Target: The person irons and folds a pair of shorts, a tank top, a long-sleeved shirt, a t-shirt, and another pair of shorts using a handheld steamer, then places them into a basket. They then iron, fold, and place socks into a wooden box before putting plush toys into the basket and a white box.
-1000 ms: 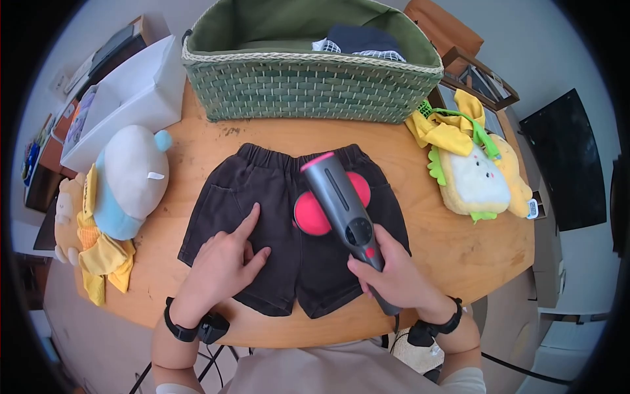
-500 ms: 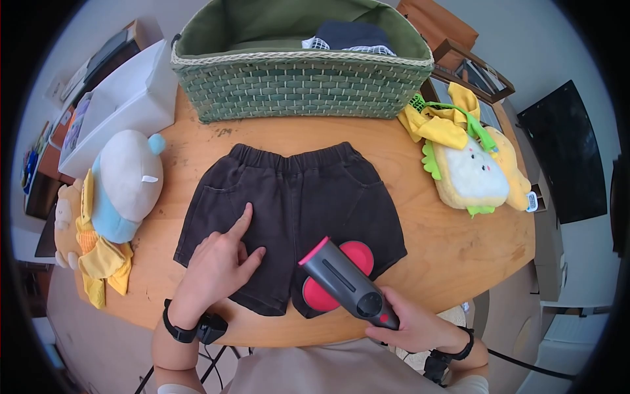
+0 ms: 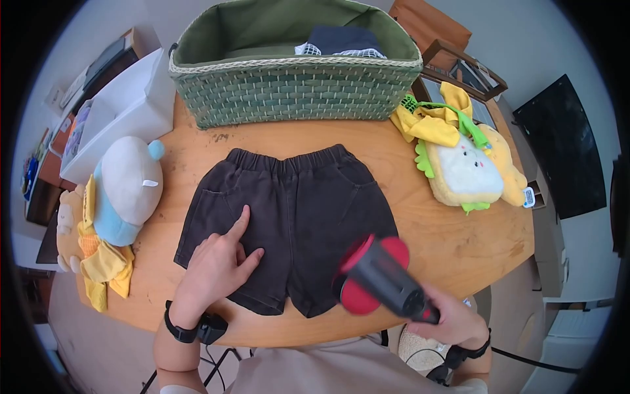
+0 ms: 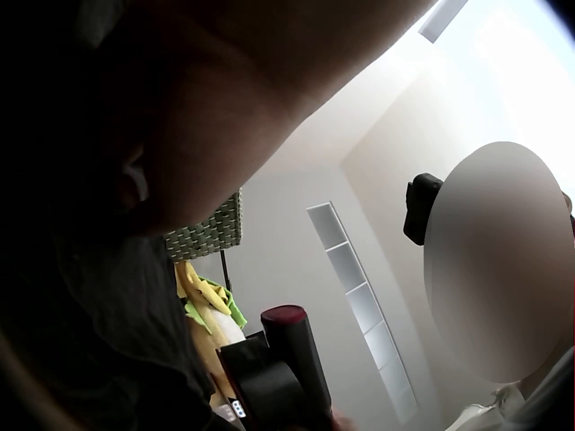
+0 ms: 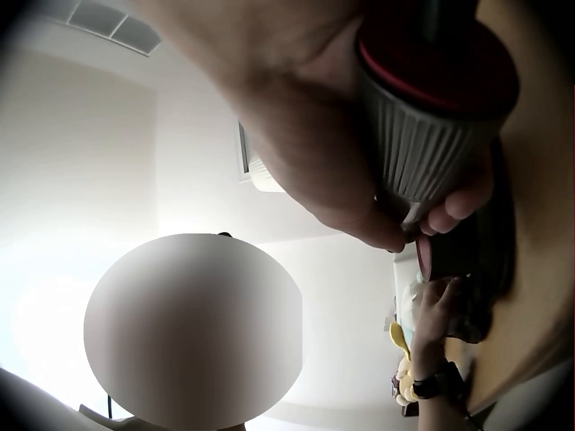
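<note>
Dark shorts lie flat on the wooden table, waistband toward the basket. My left hand rests on the left leg, index finger straight along the fabric and thumb spread to the side. A dark grey hand-held appliance with pink-red round discs overlaps the outer hem of the right leg in the head view. Its handle is gripped by my right hand, fingers wrapped around it. Close up in the right wrist view, the ribbed handle end with its red rim sits in the palm.
Behind the shorts stands a green woven basket with dark clothing inside. A white open box and a blue-and-grey plush stand on the left. Yellow cloths and a sandwich-shaped plush lie on the right.
My right hand has brought the appliance from the upper right half of the shorts down to the hem, then outward to the right. My left hand stays in place on the left leg.
</note>
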The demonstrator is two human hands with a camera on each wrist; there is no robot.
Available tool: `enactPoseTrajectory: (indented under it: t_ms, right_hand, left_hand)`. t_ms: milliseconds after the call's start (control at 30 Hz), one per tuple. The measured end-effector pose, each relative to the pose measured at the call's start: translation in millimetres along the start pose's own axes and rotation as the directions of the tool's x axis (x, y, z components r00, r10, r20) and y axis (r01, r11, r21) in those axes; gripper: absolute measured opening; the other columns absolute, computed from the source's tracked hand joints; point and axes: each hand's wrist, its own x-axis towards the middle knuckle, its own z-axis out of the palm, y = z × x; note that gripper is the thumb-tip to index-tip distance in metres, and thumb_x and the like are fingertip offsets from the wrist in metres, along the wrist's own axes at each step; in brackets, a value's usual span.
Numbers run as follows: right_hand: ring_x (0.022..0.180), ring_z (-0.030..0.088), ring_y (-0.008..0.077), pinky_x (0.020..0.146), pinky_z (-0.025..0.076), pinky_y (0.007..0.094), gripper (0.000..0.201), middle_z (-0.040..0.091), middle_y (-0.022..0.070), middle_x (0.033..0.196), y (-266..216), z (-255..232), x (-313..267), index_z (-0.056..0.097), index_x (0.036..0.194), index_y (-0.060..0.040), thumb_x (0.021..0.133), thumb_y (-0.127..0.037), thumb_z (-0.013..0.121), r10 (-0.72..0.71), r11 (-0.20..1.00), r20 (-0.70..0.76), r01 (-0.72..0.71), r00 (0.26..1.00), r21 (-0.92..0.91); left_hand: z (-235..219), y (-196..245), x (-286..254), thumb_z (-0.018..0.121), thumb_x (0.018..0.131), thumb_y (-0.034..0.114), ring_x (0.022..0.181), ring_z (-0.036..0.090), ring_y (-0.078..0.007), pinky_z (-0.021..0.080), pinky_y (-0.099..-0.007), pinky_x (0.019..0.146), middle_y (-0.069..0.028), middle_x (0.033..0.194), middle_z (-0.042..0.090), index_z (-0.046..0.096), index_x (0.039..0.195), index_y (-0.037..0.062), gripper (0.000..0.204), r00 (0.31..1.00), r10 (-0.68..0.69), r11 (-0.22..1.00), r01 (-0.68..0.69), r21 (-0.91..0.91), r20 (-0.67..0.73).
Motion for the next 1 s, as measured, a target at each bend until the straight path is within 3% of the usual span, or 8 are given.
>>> enactPoseTrajectory:
  t_ms: [133,200,333,467,633,867,1000]
  right_hand:
    - [0.076,0.059,0.0064,0.066,0.051,0.0239,0.056,0.061,0.0015,0.099,-16,-9,32,0.044,0.142,-0.0016,0.094,-0.009,0.072,0.102,0.986,-0.134,-0.082,0.986,0.143]
    - [0.061,0.057,0.0056,0.053,0.048,0.0228,0.054,0.059,0.0011,0.090,-8,-14,63,0.043,0.142,-0.0029,0.095,-0.009,0.070,-0.085,0.984,-0.206,0.114,0.975,0.136]
    - [0.058,0.059,0.0101,0.050,0.049,0.0257,0.049,0.057,0.0020,0.087,5,-23,95,0.044,0.137,-0.0033,0.095,-0.008,0.068,0.002,0.974,-0.158,0.034,0.987,0.224]
    - [0.058,0.056,0.0082,0.050,0.047,0.0247,0.047,0.055,0.0003,0.084,11,-26,75,0.045,0.135,-0.0033,0.095,-0.010,0.069,0.008,0.981,-0.138,0.019,0.990,0.192]
    - [0.061,0.055,0.0061,0.054,0.046,0.0234,0.046,0.053,-0.0006,0.087,22,-27,36,0.046,0.134,-0.0036,0.094,-0.008,0.069,0.114,0.984,-0.091,-0.100,0.989,0.146]
    - [0.062,0.057,0.0080,0.054,0.049,0.0240,0.045,0.057,0.0030,0.088,51,-27,3,0.046,0.130,-0.0030,0.092,-0.003,0.070,0.105,0.968,-0.089,-0.082,0.990,0.237]
    - [0.065,0.054,0.0049,0.057,0.047,0.0226,0.049,0.054,-0.0022,0.090,48,-25,-8,0.047,0.133,-0.0040,0.092,-0.012,0.074,0.157,0.965,-0.075,-0.136,0.985,0.224]
  left_hand:
    - [-2,3,0,0.072,0.088,0.021,0.066,0.070,-0.0312,0.055,-0.0367,0.069,-0.0121,0.066,0.069,0.044,0.150,-0.0017,0.072,1.000,-0.024,0.999,0.024,0.031,0.013]
    - [-2,3,0,0.072,0.088,0.022,0.066,0.070,-0.0311,0.055,-0.0368,0.069,-0.0119,0.066,0.069,0.044,0.150,-0.0018,0.072,1.000,-0.021,0.999,0.020,0.034,0.015]
    - [-4,4,-1,0.072,0.089,0.022,0.066,0.070,-0.0309,0.055,-0.0367,0.070,-0.0115,0.066,0.070,0.044,0.150,-0.0017,0.072,0.999,-0.024,0.999,0.023,0.027,0.027]
    - [-2,2,-1,0.072,0.089,0.022,0.066,0.070,-0.0306,0.055,-0.0365,0.070,-0.0112,0.066,0.070,0.044,0.150,-0.0020,0.072,0.999,-0.033,0.999,0.032,0.025,0.033]
    - [-3,3,0,0.072,0.089,0.022,0.067,0.070,-0.0303,0.055,-0.0368,0.069,-0.0110,0.067,0.070,0.043,0.150,-0.0030,0.072,0.999,-0.028,0.999,0.027,0.031,0.027]
    - [-1,7,1,0.072,0.089,0.022,0.066,0.070,-0.0307,0.055,-0.0365,0.069,-0.0118,0.067,0.070,0.043,0.150,-0.0028,0.072,0.999,-0.025,0.998,0.024,0.053,0.023]
    - [2,7,1,0.071,0.089,0.021,0.063,0.068,-0.0312,0.053,-0.0363,0.067,-0.0135,0.065,0.068,0.041,0.151,-0.0029,0.073,1.000,-0.027,0.998,0.027,0.064,0.004]
